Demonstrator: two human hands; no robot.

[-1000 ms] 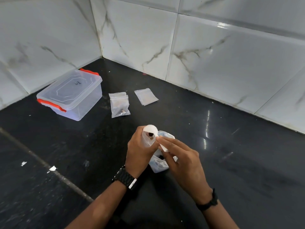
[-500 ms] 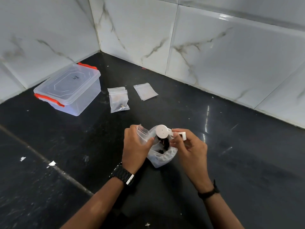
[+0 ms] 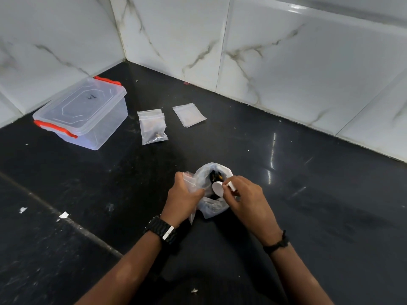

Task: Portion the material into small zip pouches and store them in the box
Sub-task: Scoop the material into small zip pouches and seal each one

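A clear plastic bag (image 3: 214, 209) with dark material stands open on the black counter in front of me. My right hand (image 3: 245, 198) pinches the handle of a small white scoop (image 3: 217, 189), whose round cup sits at the bag's mouth. My left hand (image 3: 184, 194) grips a small clear zip pouch (image 3: 189, 180) right beside the bag. A filled zip pouch (image 3: 153, 126) and a flat zip pouch (image 3: 189, 114) lie farther back. The clear storage box (image 3: 81, 113) with red latches stands at the far left, lid on.
White marble-tiled walls (image 3: 286, 62) close off the back and left of the counter, meeting in a corner. A grey seam (image 3: 66, 219) runs diagonally across the counter at the left, with small white scraps (image 3: 63, 215) near it.
The scoop has moved from the small pouch's mouth over to the big bag and down into its opening. My left hand lowered the pouch a little.
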